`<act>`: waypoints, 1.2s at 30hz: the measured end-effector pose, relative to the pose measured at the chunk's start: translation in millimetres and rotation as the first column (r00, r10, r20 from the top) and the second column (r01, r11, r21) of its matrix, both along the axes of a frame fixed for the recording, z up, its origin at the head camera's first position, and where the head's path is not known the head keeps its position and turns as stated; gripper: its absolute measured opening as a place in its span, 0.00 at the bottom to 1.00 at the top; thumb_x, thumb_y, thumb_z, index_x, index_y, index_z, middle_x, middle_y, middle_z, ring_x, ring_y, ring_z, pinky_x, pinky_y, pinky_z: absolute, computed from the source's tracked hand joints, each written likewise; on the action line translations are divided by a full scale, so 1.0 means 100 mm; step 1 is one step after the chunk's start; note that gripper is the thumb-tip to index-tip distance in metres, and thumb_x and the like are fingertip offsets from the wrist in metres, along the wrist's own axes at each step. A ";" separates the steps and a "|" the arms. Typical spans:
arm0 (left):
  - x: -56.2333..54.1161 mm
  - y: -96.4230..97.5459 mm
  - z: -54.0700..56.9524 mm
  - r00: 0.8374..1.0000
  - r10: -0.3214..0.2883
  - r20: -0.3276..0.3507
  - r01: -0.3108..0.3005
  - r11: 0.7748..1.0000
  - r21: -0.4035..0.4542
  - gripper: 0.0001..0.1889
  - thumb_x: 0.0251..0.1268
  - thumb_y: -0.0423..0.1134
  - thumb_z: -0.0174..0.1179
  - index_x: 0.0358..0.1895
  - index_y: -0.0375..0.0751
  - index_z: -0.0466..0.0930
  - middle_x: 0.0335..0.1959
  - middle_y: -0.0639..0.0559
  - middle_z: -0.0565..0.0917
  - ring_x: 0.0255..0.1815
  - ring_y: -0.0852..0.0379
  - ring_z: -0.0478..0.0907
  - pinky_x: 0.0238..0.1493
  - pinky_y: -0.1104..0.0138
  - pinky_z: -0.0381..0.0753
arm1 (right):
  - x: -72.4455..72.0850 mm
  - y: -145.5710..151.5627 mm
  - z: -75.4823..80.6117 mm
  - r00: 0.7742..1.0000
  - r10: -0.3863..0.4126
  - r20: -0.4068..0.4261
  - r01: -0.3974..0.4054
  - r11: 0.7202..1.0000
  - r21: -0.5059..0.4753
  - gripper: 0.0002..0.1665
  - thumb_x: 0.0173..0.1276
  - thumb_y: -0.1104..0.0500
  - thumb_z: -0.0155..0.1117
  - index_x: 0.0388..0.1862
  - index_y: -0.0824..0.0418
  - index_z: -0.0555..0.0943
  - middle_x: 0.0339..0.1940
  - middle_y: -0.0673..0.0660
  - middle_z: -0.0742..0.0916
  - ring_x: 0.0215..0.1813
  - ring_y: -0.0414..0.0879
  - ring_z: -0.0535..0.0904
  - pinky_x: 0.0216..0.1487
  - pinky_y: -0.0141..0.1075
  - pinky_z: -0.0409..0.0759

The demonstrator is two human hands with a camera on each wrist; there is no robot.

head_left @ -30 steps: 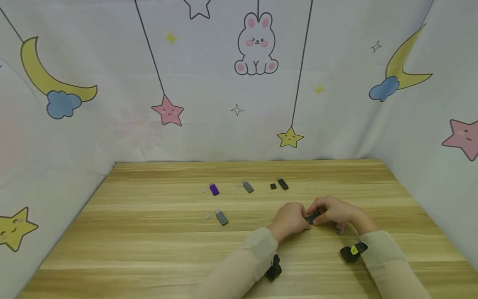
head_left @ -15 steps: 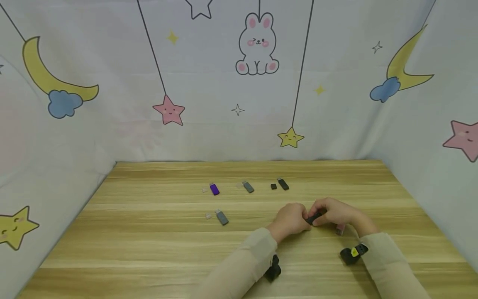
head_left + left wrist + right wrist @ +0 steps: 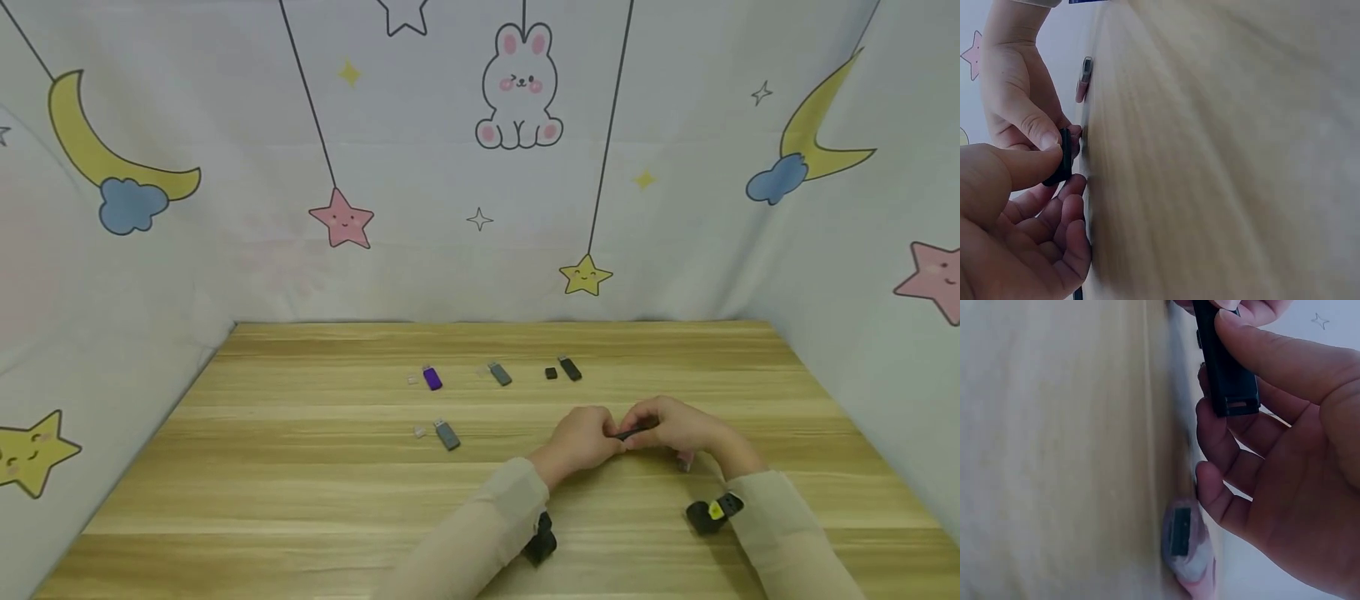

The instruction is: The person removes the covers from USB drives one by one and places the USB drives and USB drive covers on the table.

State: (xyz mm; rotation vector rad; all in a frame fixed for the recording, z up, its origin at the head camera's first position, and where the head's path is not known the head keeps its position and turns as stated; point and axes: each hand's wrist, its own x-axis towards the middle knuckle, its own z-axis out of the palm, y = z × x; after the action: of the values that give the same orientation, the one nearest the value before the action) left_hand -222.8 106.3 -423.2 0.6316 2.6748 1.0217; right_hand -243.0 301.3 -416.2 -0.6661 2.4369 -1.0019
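Note:
Both hands meet above the table at the right of the head view, on one black USB flash drive (image 3: 1232, 381). Its near end is pinched between thumb and fingers of the left hand (image 3: 587, 439), while the right hand (image 3: 671, 423) pinches the other end. In the right wrist view the drive's slotted end points back toward the palm. Fingers hide the end at the left hand, so whether a cap is on it cannot be seen. Below the right hand lies a pink USB flash drive (image 3: 685, 460) with a clear cap over its plug (image 3: 1180, 531).
Along the back lie a purple drive (image 3: 432, 378), a grey drive (image 3: 500, 373) and a black drive (image 3: 571, 368), each with its cap beside it. Another grey drive (image 3: 447, 435) and its clear cap (image 3: 419, 432) lie nearer. Fabric walls border the wooden table (image 3: 300, 500).
The black drive has turned between the fingers, so the head view now shows its thin edge rather than its flat face. Both hands stay in nearly the same place.

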 end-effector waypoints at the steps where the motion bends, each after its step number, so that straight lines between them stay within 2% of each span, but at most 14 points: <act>1: 0.01 -0.01 0.00 1.000 -0.002 -0.002 0.002 1.000 0.003 0.08 0.60 0.39 0.67 0.28 0.41 0.81 0.22 0.58 0.76 0.23 0.65 0.68 0.25 0.76 0.67 | 0.01 -0.01 0.01 1.000 0.004 0.000 -0.004 1.000 -0.010 0.12 0.64 0.55 0.68 0.42 0.61 0.83 0.41 0.53 0.86 0.41 0.39 0.77 0.43 0.31 0.75; 5: 0.05 -0.05 0.02 1.000 0.001 -0.006 -0.001 1.000 0.015 0.09 0.61 0.40 0.66 0.28 0.41 0.80 0.21 0.58 0.76 0.22 0.64 0.68 0.23 0.75 0.66 | 0.05 -0.06 0.04 0.999 0.032 -0.027 -0.033 0.999 -0.032 0.12 0.64 0.56 0.67 0.42 0.61 0.84 0.41 0.53 0.86 0.42 0.36 0.78 0.45 0.30 0.76; 14: 0.15 -0.17 0.09 1.000 0.005 -0.018 -0.004 0.999 0.036 0.09 0.62 0.40 0.65 0.29 0.40 0.79 0.21 0.58 0.74 0.21 0.65 0.67 0.22 0.76 0.65 | 0.16 -0.20 0.15 0.990 0.073 -0.120 -0.075 0.997 -0.008 0.10 0.66 0.55 0.66 0.43 0.57 0.84 0.42 0.50 0.86 0.42 0.35 0.77 0.43 0.33 0.76; 21: 0.25 -0.30 0.17 0.999 -0.025 -0.032 0.028 0.995 0.093 0.10 0.64 0.40 0.64 0.27 0.39 0.80 0.17 0.58 0.72 0.17 0.65 0.65 0.19 0.76 0.64 | 0.26 -0.27 0.22 0.981 0.108 -0.159 -0.119 0.991 -0.063 0.10 0.67 0.54 0.65 0.45 0.54 0.85 0.43 0.49 0.87 0.42 0.34 0.78 0.41 0.34 0.77; 29: 0.40 -0.53 0.24 0.997 -0.060 -0.042 0.066 0.988 0.142 0.05 0.63 0.36 0.63 0.31 0.39 0.81 0.20 0.58 0.74 0.20 0.66 0.66 0.22 0.76 0.67 | 0.42 -0.45 0.29 0.982 0.119 -0.148 -0.141 0.979 -0.147 0.11 0.66 0.54 0.66 0.45 0.56 0.85 0.43 0.50 0.87 0.43 0.35 0.79 0.42 0.33 0.78; 36: 0.53 -0.71 0.31 0.996 -0.084 -0.030 0.087 0.986 0.141 0.04 0.63 0.36 0.64 0.33 0.40 0.82 0.21 0.60 0.75 0.20 0.68 0.66 0.22 0.76 0.67 | 0.56 -0.61 0.33 0.966 0.142 -0.216 -0.181 0.968 -0.171 0.11 0.66 0.55 0.66 0.44 0.58 0.85 0.42 0.51 0.87 0.40 0.33 0.78 0.38 0.31 0.78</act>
State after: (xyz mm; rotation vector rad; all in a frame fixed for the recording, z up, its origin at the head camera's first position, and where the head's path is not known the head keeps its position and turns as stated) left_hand -169.9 34.9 -391.8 0.7833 2.5869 1.1960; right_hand -187.3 240.5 -382.7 -1.0626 2.4256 -1.1585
